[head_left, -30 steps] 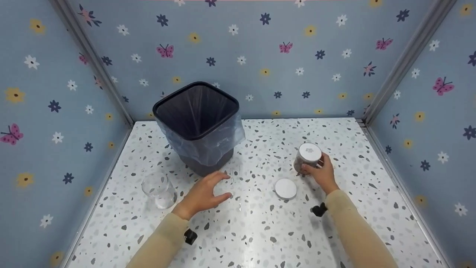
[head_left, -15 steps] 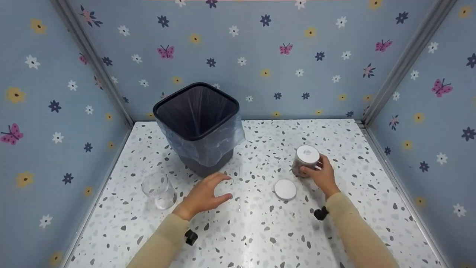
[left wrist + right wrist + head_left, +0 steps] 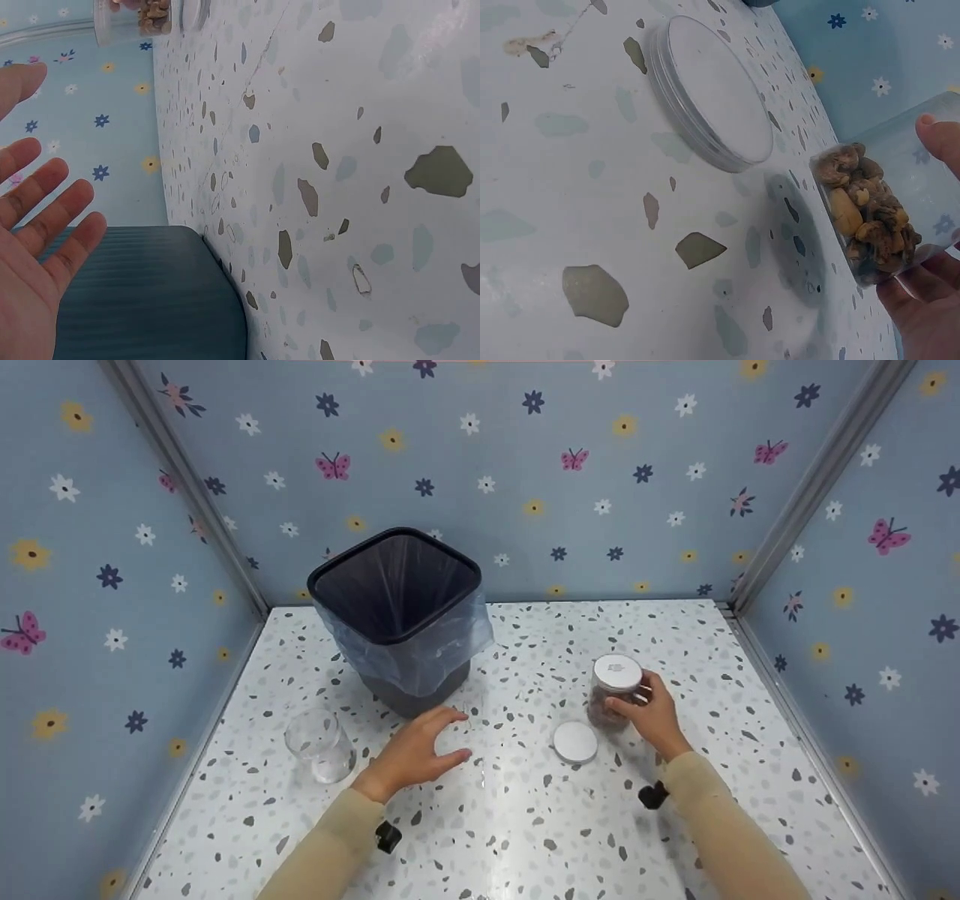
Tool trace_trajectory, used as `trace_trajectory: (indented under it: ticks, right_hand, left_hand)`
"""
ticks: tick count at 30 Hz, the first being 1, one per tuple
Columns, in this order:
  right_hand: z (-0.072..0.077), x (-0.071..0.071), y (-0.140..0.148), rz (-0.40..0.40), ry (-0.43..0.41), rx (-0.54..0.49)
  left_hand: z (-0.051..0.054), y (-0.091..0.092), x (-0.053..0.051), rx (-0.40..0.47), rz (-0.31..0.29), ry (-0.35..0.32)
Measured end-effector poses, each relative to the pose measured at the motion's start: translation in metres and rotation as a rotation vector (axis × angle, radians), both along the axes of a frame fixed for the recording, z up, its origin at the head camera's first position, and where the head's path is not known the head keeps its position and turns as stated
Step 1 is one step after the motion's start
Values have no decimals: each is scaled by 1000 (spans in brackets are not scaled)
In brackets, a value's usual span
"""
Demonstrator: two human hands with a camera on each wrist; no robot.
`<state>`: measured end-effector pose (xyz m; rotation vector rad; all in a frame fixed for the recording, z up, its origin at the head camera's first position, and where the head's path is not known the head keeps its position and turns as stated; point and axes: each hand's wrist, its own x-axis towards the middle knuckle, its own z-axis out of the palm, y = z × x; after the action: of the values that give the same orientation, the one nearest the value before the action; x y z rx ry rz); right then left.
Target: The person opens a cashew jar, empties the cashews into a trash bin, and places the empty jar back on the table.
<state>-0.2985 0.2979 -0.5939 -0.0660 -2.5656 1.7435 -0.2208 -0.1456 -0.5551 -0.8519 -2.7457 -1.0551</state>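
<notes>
My right hand grips a clear jar with a printed white lid, its thumb on one side and fingers round the other. Brown, wrinkled dried pieces lie in the bottom of the jar. In the right wrist view, the jar hangs over the table with its shadow beneath. A separate round white lid lies flat on the table, just in front of the jar. My left hand holds nothing; its fingers and thumb are spread apart, near the base of the bin.
A dark bin with a translucent liner stands at the back left. A clear, see-through jar sits to the left of my left hand. Flower-patterned walls enclose the speckled table at the back and sides.
The jar in my right hand has come slightly nearer and left, and more of its side shows now. My left hand has hardly moved.
</notes>
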Motion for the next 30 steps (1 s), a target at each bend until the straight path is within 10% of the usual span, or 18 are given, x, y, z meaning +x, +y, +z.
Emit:
trace_trajectory:
  ticks: [30]
  right_hand:
    - [24,15,-23,83,120,-2]
  left_hand:
    - [12,33,-22,-10,-40,5]
